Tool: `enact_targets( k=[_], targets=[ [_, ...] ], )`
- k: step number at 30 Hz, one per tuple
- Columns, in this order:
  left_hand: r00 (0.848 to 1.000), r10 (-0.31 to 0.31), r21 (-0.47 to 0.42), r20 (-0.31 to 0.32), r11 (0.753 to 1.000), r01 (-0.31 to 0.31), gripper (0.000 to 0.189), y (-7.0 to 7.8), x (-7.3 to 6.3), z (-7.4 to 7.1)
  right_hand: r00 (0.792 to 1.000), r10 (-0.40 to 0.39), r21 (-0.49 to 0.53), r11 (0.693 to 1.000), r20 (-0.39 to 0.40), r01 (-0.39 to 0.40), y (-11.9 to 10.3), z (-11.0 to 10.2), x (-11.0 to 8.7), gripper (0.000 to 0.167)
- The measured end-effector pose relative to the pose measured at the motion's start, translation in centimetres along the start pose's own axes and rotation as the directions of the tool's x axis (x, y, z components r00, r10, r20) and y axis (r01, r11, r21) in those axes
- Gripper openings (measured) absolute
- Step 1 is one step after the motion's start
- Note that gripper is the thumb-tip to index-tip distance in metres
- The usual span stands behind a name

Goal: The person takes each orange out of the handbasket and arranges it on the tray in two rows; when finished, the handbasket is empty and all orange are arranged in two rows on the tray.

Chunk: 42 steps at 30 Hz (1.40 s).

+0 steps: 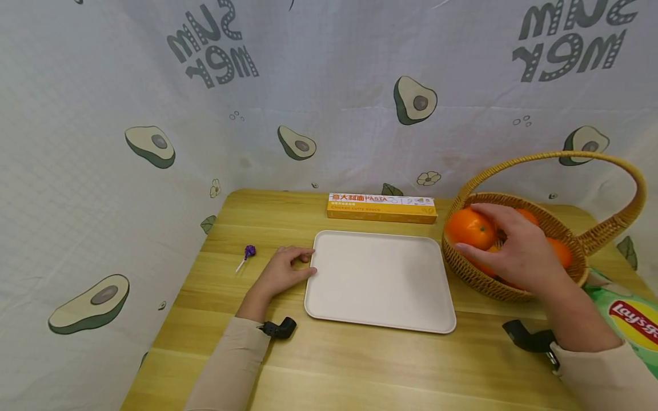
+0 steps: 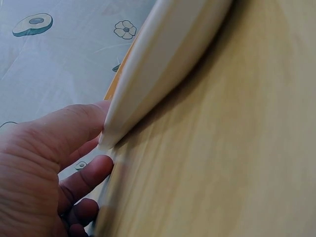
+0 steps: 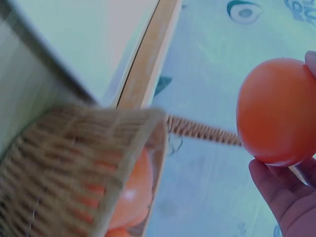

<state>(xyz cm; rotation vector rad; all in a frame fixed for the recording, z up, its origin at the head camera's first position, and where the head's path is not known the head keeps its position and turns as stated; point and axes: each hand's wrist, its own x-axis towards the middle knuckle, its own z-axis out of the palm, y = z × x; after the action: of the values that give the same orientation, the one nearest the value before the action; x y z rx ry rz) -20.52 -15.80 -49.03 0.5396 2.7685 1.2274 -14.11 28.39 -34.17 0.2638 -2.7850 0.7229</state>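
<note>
In the head view my right hand (image 1: 524, 251) holds an orange (image 1: 472, 228) between thumb and fingers, over the left side of a wicker basket (image 1: 514, 294). The right wrist view shows this orange (image 3: 276, 111) raised beyond the basket rim (image 3: 133, 153), fingertips against its skin. More oranges (image 1: 559, 251) lie inside the basket. My left hand (image 1: 281, 273) is at the left edge of a white rectangular tray (image 1: 380, 279), its thumb and index finger apart along the rim. Up close, the left thumb (image 2: 79, 123) touches the tray's edge (image 2: 148, 74), with the other fingers loosely bent.
A yellow pasta box (image 1: 381, 209) lies behind the tray. A lollipop with a purple wrapper (image 1: 249, 251) lies left of my left hand. At the right edge is a green Lay's bag (image 1: 624, 314), partly behind my right arm. The basket's tall handle (image 1: 555, 154) arches over it.
</note>
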Motion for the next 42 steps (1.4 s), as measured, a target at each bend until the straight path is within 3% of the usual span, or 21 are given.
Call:
enact_targets(
  k=[14,28,42],
  targets=[
    [1.000,-0.010,0.014,-0.003,1.000,0.010,0.043,-0.1,0.0,0.0,0.994,-0.110,0.070,0.992,0.022,0.108,-3.8,3.9,1.0,0.071],
    [1.000,-0.031,0.009,0.001,0.999,0.031,0.043,-0.2,0.0,0.1,0.982,-0.114,0.173,0.981,0.151,0.087,-6.4,8.6,3.4,0.072],
    [0.999,-0.036,0.026,-0.007,0.999,0.036,0.044,-0.1,0.0,0.2,0.976,-0.104,0.222,0.973,0.192,0.060,-8.1,12.8,5.0,0.073]
  ],
)
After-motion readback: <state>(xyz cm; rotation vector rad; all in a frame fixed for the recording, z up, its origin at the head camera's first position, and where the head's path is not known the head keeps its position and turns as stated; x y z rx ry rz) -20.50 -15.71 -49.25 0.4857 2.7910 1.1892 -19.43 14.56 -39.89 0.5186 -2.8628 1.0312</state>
